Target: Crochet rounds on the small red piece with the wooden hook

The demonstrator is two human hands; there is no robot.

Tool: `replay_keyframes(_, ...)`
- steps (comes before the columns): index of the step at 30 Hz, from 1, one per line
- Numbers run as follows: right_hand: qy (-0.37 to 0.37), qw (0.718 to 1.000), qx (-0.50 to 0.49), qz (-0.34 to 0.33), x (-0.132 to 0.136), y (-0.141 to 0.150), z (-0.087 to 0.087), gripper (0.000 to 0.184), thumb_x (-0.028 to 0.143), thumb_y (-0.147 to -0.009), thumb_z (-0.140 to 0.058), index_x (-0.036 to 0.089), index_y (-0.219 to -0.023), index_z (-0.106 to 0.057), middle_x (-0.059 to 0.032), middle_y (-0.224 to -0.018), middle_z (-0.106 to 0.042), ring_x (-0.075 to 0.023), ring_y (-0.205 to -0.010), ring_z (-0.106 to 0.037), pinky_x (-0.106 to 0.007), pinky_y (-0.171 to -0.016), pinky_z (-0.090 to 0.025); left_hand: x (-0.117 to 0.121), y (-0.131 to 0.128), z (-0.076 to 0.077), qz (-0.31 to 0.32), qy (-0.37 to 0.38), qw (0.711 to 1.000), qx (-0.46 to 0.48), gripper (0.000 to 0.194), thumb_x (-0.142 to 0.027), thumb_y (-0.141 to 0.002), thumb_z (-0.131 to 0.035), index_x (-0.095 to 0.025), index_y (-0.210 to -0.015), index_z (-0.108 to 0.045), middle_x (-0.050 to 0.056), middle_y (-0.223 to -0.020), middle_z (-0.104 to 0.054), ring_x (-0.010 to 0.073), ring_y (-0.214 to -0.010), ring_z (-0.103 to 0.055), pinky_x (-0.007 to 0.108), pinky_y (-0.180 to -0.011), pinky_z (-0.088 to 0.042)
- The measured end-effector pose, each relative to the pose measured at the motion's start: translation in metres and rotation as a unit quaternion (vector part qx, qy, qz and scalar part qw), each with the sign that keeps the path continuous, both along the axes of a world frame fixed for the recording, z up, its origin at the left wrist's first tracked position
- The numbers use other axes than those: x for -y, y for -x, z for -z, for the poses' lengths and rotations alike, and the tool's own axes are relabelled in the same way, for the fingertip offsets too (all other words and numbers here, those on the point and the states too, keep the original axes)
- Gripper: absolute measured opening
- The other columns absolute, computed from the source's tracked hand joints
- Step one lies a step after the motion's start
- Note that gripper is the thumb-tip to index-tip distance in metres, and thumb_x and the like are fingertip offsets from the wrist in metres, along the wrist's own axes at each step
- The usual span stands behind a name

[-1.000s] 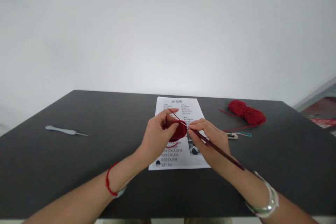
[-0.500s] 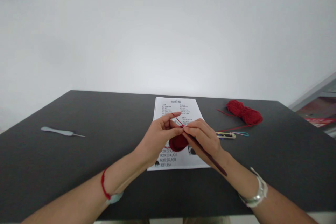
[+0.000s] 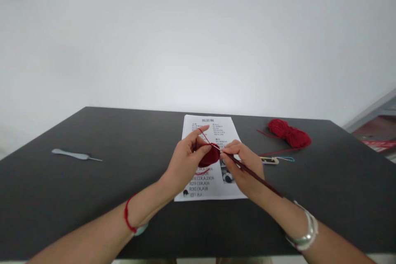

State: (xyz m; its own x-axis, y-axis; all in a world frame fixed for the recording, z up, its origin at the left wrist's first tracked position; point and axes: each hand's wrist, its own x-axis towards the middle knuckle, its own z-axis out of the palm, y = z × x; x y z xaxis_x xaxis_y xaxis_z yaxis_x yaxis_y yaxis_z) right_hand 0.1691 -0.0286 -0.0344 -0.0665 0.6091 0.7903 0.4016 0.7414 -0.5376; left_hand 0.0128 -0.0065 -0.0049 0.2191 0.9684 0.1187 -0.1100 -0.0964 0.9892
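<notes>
Table (image 3: 77,189), dark-topped, is carrying a printed pattern sheet (image 3: 213,130) at centre, its heading in Chinese characters and its lower rows reading "R29:(3X,A)6" and "R30:(X,A)8"; finer print is not legible. Left hand (image 3: 185,163) is pinching a red crocheted piece (image 3: 210,157) between thumb and curled fingers, just above the sheet, index finger raised and carrying a strand of red yarn (image 3: 204,135). Right hand (image 3: 243,169) is gripping a dark slender crochet hook (image 3: 256,177) in closed fingers, its tip meeting the piece. A red yarn skein (image 3: 289,134) is lying right of the sheet, near a small cream clip (image 3: 269,160) with a teal loop. A grey-handled hook (image 3: 74,155) is lying well left. A red string bracelet (image 3: 126,214) is circling the left wrist, silver bangles (image 3: 305,233) the right
</notes>
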Motion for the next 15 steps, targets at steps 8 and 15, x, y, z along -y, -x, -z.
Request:
replay_keyframes(8, 0.250, 0.949, -0.178, -0.067, -0.005, -0.004, -0.004, 0.021, 0.022, -0.087, -0.057, 0.020, -0.066, -0.055, 0.0039, -0.055, -0.055, -0.0115, -0.050, -0.051, -0.024, -0.051, -0.044, -0.002, 0.007, -0.001, -0.022, -0.158, 0.976, -0.149, 0.044, -0.008, -0.081, -0.053, -0.012, -0.124, -0.061, 0.000, -0.077, -0.062, 0.0140, -0.072, -0.057, 0.028, -0.077, -0.046)
replay_keyframes(15, -0.087, 0.988, 0.115, -0.059, -0.002, -0.015, -0.013, 0.018, 0.003, -0.083, -0.058, 0.020, -0.086, -0.060, -0.0031, -0.075, -0.066, -0.0147, -0.069, -0.060, -0.026, -0.062, -0.050, -0.005, 0.007, -0.004, -0.026, -0.119, 0.985, -0.124, 0.039, -0.010, -0.078, -0.059, -0.017, -0.116, -0.068, -0.001, -0.073, -0.065, 0.0157, -0.071, -0.059, 0.029, -0.075, -0.047)
